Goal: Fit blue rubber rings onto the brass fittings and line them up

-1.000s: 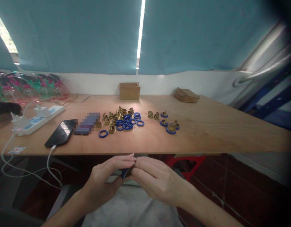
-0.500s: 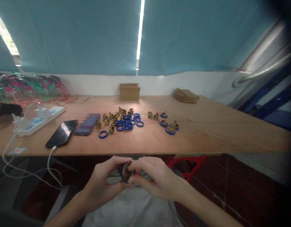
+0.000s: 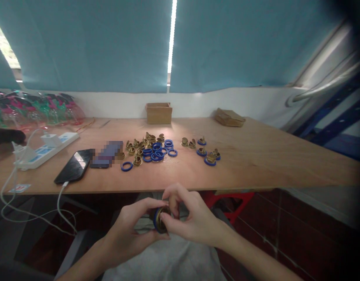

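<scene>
Below the table's front edge, over my lap, both hands pinch one brass fitting with a blue ring (image 3: pixel 160 219) round it. My left hand (image 3: pixel 133 230) grips it from the left with thumb and fingers. My right hand (image 3: pixel 188 220) holds it from the right, fingertips on its rim. On the wooden table (image 3: pixel 256 164) lies a pile of loose blue rings and brass fittings (image 3: pixel 150 150). A smaller group of fittings with blue rings on them (image 3: pixel 207 154) lies to its right.
A black phone (image 3: pixel 72 166) on a cable and a white power strip (image 3: pixel 45 150) lie at the left. A small cardboard box (image 3: pixel 158 112) and a brown packet (image 3: pixel 229 117) stand at the back. Coloured bags (image 3: pixel 36 109) are far left. A red stool (image 3: pixel 229 199) is under the table.
The blue ring and brass fitting have turned in my fingers so the ring's face shows. My right fingers have lifted onto its upper rim. Both hands have sunk slightly.
</scene>
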`<state>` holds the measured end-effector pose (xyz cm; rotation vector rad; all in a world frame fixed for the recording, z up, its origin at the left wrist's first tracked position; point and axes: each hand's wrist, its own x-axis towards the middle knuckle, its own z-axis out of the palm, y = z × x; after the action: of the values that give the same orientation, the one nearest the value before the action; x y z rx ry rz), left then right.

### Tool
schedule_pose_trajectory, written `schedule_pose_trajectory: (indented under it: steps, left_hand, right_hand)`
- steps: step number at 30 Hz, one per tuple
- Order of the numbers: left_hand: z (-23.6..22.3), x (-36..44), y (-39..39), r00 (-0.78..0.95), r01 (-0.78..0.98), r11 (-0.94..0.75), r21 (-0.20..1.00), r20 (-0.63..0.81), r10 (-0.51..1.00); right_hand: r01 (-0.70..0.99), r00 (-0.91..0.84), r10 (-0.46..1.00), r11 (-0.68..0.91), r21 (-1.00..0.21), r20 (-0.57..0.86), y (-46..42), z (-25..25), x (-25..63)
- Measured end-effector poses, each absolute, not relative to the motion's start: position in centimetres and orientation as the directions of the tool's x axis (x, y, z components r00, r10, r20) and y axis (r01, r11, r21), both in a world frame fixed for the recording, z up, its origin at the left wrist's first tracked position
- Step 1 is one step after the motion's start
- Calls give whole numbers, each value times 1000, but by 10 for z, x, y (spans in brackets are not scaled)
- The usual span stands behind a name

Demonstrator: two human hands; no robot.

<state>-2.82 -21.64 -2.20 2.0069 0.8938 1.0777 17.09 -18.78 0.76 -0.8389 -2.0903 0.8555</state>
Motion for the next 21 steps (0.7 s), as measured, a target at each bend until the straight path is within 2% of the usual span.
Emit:
schedule_pose_trajectory:
  steps: [7,15,21]
  left_hand:
    - [-19,-26,-217,433,251,-530,810,396,810]
    - [-23,-30,-215,436,260,-541,800,402,805]
    - [-27,-30,-215,433,253,-539,803,404,806]
  right_hand:
    - [247,-579,751,533,-810,317,-187,11,174]
    - [310,-520,818,449,-838,246,-188,7,167]
    - [399,-509,832,455,-796,220,-191,6,165]
